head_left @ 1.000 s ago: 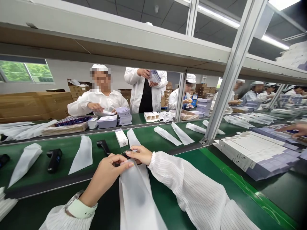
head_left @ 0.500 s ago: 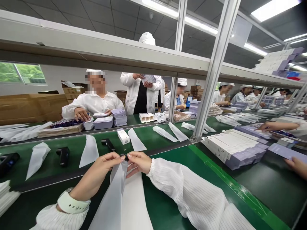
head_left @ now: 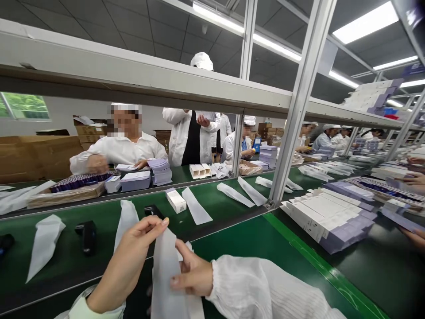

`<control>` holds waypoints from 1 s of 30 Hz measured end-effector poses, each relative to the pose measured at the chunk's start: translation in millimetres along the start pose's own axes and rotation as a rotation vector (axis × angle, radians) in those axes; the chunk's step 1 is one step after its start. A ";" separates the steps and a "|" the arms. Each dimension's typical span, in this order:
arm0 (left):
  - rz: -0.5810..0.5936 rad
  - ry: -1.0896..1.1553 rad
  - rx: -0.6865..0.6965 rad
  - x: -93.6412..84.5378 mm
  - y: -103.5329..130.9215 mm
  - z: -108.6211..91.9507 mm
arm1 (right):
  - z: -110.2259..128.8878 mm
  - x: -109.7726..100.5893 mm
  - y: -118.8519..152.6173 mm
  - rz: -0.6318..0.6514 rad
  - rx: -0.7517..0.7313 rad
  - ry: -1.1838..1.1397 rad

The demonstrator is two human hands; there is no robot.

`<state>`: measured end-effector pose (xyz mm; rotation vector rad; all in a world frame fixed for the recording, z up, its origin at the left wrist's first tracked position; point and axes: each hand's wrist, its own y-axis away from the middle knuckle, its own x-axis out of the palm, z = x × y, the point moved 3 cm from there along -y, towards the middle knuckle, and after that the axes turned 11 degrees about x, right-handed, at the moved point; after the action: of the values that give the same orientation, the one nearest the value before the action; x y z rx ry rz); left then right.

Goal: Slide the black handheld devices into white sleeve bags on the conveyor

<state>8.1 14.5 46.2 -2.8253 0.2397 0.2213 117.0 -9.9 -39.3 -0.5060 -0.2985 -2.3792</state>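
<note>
A translucent white sleeve (head_left: pixel 162 270) stands upright between my hands at the lower centre. My left hand (head_left: pixel 136 250) pinches its top edge between thumb and fingers. Lower on its right side, my right hand (head_left: pixel 194 270) grips the sleeve, thumb in front and fingers partly behind it. Part of a white sheet (head_left: pixel 195 305) shows behind the sleeve. Beyond my hands, a small white box (head_left: pixel 175 200) and another translucent sleeve (head_left: pixel 196 206) lie on the green belt (head_left: pixel 106 237). Behind my left hand is a black handheld device (head_left: pixel 154 211).
A metal post (head_left: pixel 294 110) rises right of centre, under a long shelf (head_left: pixel 149 73). Flat white and lilac cartons (head_left: pixel 328 217) are stacked at the right. Another black device (head_left: pixel 86 237) lies left. Co-workers sit and stand across the belt; a co-worker's hand (head_left: pixel 413 237) is at the right edge.
My right hand has moved down from the sleeve's top to its side. The small black item at my fingertips no longer shows. The sleeve stands more upright, and the camera view has shifted.
</note>
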 end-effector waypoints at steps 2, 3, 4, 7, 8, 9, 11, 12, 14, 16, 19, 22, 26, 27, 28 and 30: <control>-0.077 -0.120 0.099 -5.1 -10.8 6.7 | 16.3 -14.1 -6.9 -0.137 -0.137 -0.016; -0.111 -0.210 0.145 -8.6 -15.3 13.4 | 30.6 -28.4 -11.5 -0.230 -0.200 0.001; -0.118 -0.303 0.176 -11.7 -18.9 22.5 | 48.1 -47.8 -16.1 -0.352 -0.249 0.045; 0.130 -0.472 0.127 -13.4 -24.3 61.8 | 107.2 -124.6 -25.6 -0.848 -0.352 0.373; 0.259 -0.484 0.079 -11.9 -24.2 75.7 | 121.9 -152.4 -26.0 -1.091 -0.301 0.528; 0.374 -0.488 0.032 -10.1 -23.8 87.9 | 131.6 -177.2 -27.7 -1.181 -0.275 0.564; 0.494 -0.498 -0.040 -7.5 -24.9 105.0 | 137.0 -216.3 -31.1 -1.259 -0.219 0.632; 0.530 -0.500 -0.069 -6.2 -26.6 110.1 | 133.7 -229.5 -32.9 -1.265 -0.188 0.663; 0.591 -0.477 -0.106 -3.5 -31.1 114.6 | 121.8 -241.9 -36.5 -1.287 -0.127 0.765; 0.669 -0.427 -0.111 -0.5 -35.4 115.0 | 110.2 -236.8 -42.1 -1.319 -0.105 0.869; 0.677 -0.366 -0.090 0.3 -40.9 115.3 | 99.5 -202.5 -65.2 -1.233 -0.134 1.131; 0.600 -0.370 -0.084 -2.0 -40.6 116.9 | 82.8 -158.5 -103.8 -0.970 -0.141 1.370; 0.538 -0.450 -0.059 -4.3 -26.4 109.9 | 52.2 -132.9 -140.1 -0.821 -0.087 1.135; 0.525 -0.471 -0.032 -4.5 -21.7 106.2 | 47.0 -133.6 -143.4 -0.811 -0.080 1.033; 0.505 -0.498 0.002 -4.8 -17.3 102.3 | 44.0 -136.1 -144.3 -0.804 -0.081 0.942; 0.453 -0.566 0.087 -5.5 -10.2 95.6 | 45.5 -143.0 -139.0 -0.792 -0.109 0.808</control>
<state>-7.5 53.9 -40.3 -2.4550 0.7256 1.0504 136.8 191.2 -71.1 0.6731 0.0234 -3.1165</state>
